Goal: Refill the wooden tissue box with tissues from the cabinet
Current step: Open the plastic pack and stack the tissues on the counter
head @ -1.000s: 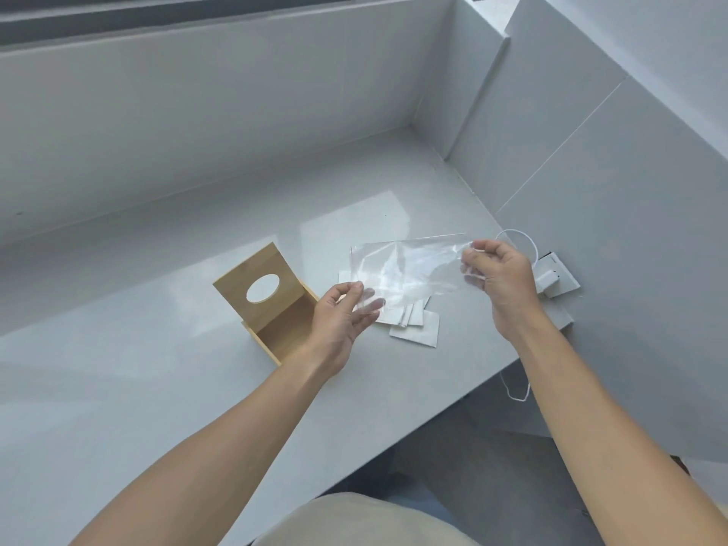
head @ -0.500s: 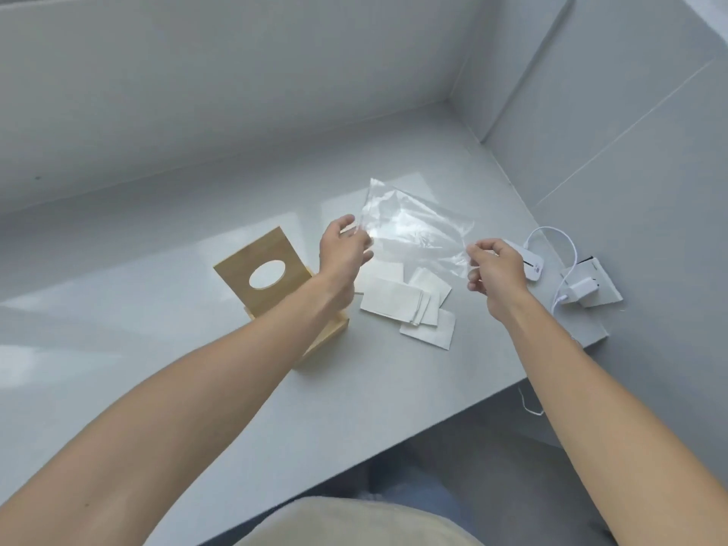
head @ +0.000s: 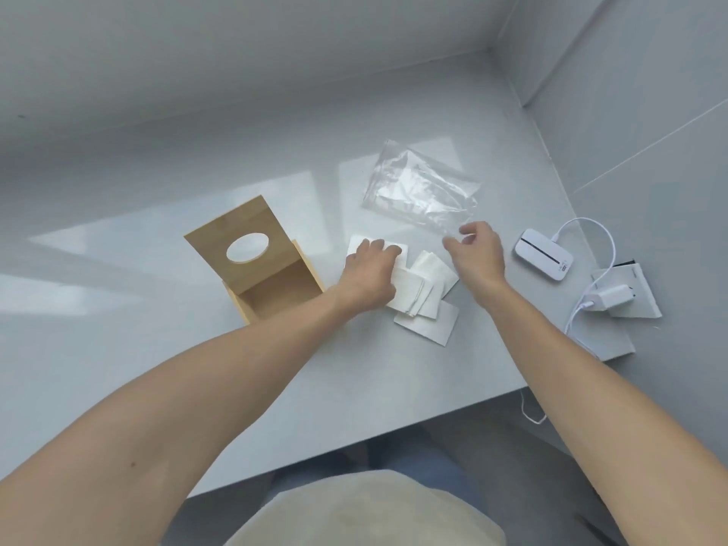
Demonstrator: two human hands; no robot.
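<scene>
The wooden tissue box (head: 280,295) stands on the grey counter with its lid (head: 220,238), which has an oval hole, tilted up and its inside bare. Right of it lies a loose pile of folded white tissues (head: 427,323). My left hand (head: 368,269) rests palm down on the pile's left part, fingers spread, not visibly gripping. The empty clear plastic bag (head: 417,187) lies flat on the counter behind the tissues. My right hand (head: 478,250) hovers at the bag's near corner with its fingers apart and nothing in them.
A small white device (head: 543,260) with a white cable (head: 591,226) lies at the right, beside a white charger (head: 612,299) on a wall plate. Grey walls close the counter at the back and right. The counter's front edge (head: 394,431) runs diagonally before me.
Both hands held the clear bag up before; now it lies on the counter, released. My left hand has dropped onto the tissue pile, and my right hand has opened near the bag's corner.
</scene>
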